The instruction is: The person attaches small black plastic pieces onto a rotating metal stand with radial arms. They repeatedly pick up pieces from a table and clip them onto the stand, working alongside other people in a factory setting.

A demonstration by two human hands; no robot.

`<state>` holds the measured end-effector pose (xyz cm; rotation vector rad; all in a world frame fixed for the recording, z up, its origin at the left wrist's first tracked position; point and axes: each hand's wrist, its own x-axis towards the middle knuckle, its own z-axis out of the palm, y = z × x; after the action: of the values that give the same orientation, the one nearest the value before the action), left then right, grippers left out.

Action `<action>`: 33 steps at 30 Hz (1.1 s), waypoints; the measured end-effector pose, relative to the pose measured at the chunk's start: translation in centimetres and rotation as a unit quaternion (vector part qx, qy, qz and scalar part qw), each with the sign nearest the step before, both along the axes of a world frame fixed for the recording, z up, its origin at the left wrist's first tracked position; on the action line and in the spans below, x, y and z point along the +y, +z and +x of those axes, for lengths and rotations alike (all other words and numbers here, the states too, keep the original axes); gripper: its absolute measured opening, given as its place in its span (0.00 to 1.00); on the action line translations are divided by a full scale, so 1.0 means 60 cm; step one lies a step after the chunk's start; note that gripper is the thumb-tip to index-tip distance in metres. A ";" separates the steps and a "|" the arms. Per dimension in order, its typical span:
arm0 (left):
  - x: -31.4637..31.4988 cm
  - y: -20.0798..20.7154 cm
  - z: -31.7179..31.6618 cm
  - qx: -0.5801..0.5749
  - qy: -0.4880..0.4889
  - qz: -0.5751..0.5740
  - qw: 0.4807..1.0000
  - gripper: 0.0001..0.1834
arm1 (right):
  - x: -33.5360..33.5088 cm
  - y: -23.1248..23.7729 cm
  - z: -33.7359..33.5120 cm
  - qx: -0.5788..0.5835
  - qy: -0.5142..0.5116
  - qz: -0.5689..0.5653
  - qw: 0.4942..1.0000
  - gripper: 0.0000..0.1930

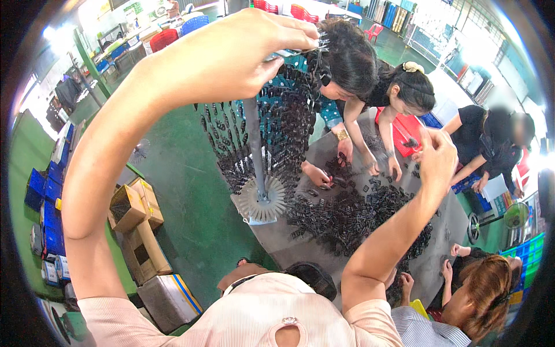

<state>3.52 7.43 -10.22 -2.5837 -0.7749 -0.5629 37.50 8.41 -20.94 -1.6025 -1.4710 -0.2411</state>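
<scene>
My left hand point(245, 55) is raised at the top of a hanging rack, fingers closed beside its thin metal prongs point(322, 43). A pale bluish edge shows under those fingers; what they grip I cannot make out. Strings of small black parts point(231, 130) hang round the rack's grey pole point(254, 150), which rises from a ribbed round base point(263, 199). Out to the right, above the table, my right hand point(437, 159) pinches a small black piece point(410, 142). Below it, a large heap of black parts point(358, 217) covers the grey table point(283, 246).
Several co-workers lean over the table; one person's hand point(318, 175) is close to the rack. A red basket point(407, 130) stands at the table's far side. Cardboard boxes point(144, 251) and blue crates point(52, 217) line the left. Another person point(480, 295) sits at lower right.
</scene>
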 end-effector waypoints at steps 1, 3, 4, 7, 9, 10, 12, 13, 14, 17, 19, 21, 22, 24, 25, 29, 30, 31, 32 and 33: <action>-0.001 0.002 -0.001 -0.003 0.010 -0.020 1.000 0.25 | -0.010 0.007 0.007 -0.060 -0.110 -0.051 0.991 0.12; -0.008 0.007 -0.001 -0.009 0.031 -0.061 0.998 0.28 | -0.010 0.006 -0.013 -0.081 -0.078 0.012 0.994 0.13; -0.009 0.009 0.002 0.000 0.035 -0.070 0.997 0.31 | -0.007 0.013 -0.044 -0.066 -0.015 0.052 0.996 0.13; -0.010 0.016 0.030 0.022 0.080 -0.070 0.994 0.28 | 0.016 0.012 -0.165 0.014 0.185 0.174 0.967 0.10; -0.013 0.018 0.051 0.035 0.130 -0.073 0.988 0.24 | 0.024 0.015 -0.223 0.026 0.245 0.222 0.943 0.09; -0.012 0.017 0.055 0.041 0.155 -0.075 0.984 0.23 | 0.027 0.014 -0.247 0.051 0.249 0.201 0.946 0.08; -0.008 0.013 0.057 0.037 0.150 -0.040 0.987 0.19 | 0.035 0.020 -0.264 0.074 0.250 0.180 0.948 0.08; -0.008 0.007 0.055 0.035 0.149 -0.027 0.988 0.17 | 0.037 0.020 -0.269 0.073 0.250 0.178 0.949 0.08; -0.007 0.003 0.053 0.027 0.146 -0.003 0.989 0.16 | 0.039 0.021 -0.273 0.073 0.249 0.175 0.950 0.08; 0.001 0.004 0.049 0.036 0.146 -0.017 0.988 0.17 | 0.051 0.030 -0.257 0.111 0.334 0.134 0.926 0.08; 0.002 0.003 0.049 0.041 0.141 -0.007 0.989 0.18 | 0.055 0.029 -0.234 0.114 0.380 0.141 0.907 0.07; 0.002 0.005 0.043 0.037 0.142 0.012 0.989 0.19 | 0.077 0.007 -0.184 0.154 0.437 0.163 0.871 0.06; 0.008 -0.002 0.034 0.030 0.144 0.014 0.989 0.18 | 0.070 0.008 -0.160 0.174 0.410 0.125 0.886 0.06; 0.002 -0.005 0.016 0.021 0.129 0.013 0.991 0.18 | 0.044 0.011 -0.104 0.210 0.368 0.041 0.905 0.07; 0.000 -0.003 0.013 0.014 0.102 0.011 0.995 0.19 | 0.038 0.009 -0.064 0.219 0.342 -0.003 0.914 0.07; 0.014 0.003 -0.008 -0.020 0.035 -0.033 0.999 0.20 | -0.003 0.033 0.037 -0.032 0.028 -0.150 0.988 0.10; 0.014 0.003 -0.012 -0.019 0.040 -0.038 0.998 0.21 | -0.004 0.023 0.037 -0.104 -0.053 -0.124 0.985 0.11; 0.011 0.002 -0.008 -0.014 0.046 -0.045 0.998 0.22 | 0.004 0.015 0.016 -0.068 0.021 -0.057 0.996 0.11; 0.000 0.006 -0.009 -0.009 0.056 -0.052 0.997 0.23 | 0.016 0.013 -0.022 -0.032 0.097 0.012 0.995 0.11; -0.004 0.009 -0.006 -0.004 0.070 -0.060 0.996 0.24 | 0.025 0.015 -0.063 0.003 0.169 0.080 0.982 0.10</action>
<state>3.13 7.19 -9.69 -2.6103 -1.0114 -0.4982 33.72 9.91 -20.06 -1.2018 -1.6477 -0.1546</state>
